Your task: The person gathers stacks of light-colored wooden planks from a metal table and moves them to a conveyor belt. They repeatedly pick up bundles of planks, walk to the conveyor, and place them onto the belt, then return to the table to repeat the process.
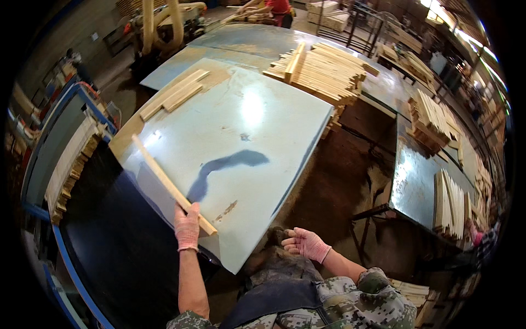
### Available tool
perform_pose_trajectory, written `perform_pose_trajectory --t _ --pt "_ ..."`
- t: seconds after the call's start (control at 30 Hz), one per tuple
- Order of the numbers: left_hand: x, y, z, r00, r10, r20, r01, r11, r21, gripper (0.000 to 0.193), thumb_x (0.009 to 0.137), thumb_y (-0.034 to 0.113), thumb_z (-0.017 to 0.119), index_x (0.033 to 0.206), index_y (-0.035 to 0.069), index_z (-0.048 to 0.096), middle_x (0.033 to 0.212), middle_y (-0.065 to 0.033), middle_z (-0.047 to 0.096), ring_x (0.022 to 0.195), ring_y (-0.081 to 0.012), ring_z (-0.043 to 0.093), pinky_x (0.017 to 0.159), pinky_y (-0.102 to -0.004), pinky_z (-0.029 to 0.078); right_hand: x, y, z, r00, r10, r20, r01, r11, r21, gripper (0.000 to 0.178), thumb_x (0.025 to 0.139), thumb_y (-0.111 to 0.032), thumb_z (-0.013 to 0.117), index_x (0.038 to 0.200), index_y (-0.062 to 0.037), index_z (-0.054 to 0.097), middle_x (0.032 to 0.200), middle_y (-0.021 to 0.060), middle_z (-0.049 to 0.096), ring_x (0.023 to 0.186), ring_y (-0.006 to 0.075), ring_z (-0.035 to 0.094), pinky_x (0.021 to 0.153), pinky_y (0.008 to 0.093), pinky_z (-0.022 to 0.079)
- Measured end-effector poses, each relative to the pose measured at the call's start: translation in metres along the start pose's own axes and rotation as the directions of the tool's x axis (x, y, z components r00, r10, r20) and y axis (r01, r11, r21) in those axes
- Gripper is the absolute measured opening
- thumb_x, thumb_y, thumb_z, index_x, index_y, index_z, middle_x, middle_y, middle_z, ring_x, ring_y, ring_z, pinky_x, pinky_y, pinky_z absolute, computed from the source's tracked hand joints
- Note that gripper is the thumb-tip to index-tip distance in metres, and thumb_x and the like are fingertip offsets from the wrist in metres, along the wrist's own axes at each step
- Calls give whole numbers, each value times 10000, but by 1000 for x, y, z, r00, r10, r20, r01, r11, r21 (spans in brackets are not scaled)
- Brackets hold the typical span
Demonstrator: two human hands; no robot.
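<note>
My left hand [187, 229], in a pale pink knit glove, grips a long, narrow wooden strip [163, 179] close to its near end. The strip slants across the left edge of a light blue-grey tabletop [241, 189], its far end pointing away to the left. My right hand [307, 245], gloved the same way, hovers before my waist just off the table's near right corner. Its fingers are loosely bent and apart, and nothing shows in them. Two shorter wooden pieces [176, 94] lie side by side at the far left of the tabletop.
A large stack of wooden strips [323, 71] stands beyond the table's far right corner. More strips [450, 203] are piled on a right-hand table, near another person's gloved hand [474, 233]. A blue-framed machine [61, 241] with a dark surface flanks the left. Someone in red [279, 6] is at the back.
</note>
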State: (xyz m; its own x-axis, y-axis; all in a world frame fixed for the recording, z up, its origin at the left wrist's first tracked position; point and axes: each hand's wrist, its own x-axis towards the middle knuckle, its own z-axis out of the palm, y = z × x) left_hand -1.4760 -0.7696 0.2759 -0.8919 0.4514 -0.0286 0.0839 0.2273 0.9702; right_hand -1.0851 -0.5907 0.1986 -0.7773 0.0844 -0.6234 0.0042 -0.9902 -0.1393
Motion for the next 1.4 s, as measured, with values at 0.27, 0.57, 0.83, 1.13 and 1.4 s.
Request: perform_pose_trajectory --t 0.27,0.57,0.83,1.13,1.4 --pt "0 6 2 997 -9 -79 46 876 480 634 928 375 703 1350 -78 567 1254 -301 693 1176 -455 654 1019 -476 491 -22 35 -97 993 -113 -41 117 983 139 337 1072 -325 619 1266 -49 612 1141 294 732 929 348 727 844 445 609" --pt "-48 59 55 909 316 -273 -180 887 426 815 1037 362 646 1646 -39 281 1681 -255 341 1536 -366 365 1260 -420 308 -92 -15 -184 939 -249 -236 291 943 159 274 1060 -319 642 1173 -71 609 1057 236 720 863 296 695 808 404 600" --pt "-119 98 289 847 160 506 -174 984 -19 585 1011 240 647 1521 -23 534 1374 -186 654 1274 -221 621 1098 -345 488 -184 -101 -246 871 -375 -319 464 840 280 360 1098 -282 509 804 -175 332 664 -37 286 523 100 258 491 290 239" --pt "-192 80 568 129 -358 925 -302 874 380 692 972 280 753 1520 -62 506 1326 -178 679 1185 -267 654 1025 -366 512 -242 -123 -326 561 -427 -710 754 617 224 457 1031 -376 684 1122 72 683 998 169 716 788 238 690 670 343 603" --pt "-253 94 767 -73 -365 928 -482 828 288 739 974 305 738 1544 -80 467 1500 -252 592 1374 -318 588 1141 -388 458 -290 -74 -462 433 -170 -885 816 491 305 414 1014 -343 689 1103 61 671 972 204 736 739 288 709 644 402 618"
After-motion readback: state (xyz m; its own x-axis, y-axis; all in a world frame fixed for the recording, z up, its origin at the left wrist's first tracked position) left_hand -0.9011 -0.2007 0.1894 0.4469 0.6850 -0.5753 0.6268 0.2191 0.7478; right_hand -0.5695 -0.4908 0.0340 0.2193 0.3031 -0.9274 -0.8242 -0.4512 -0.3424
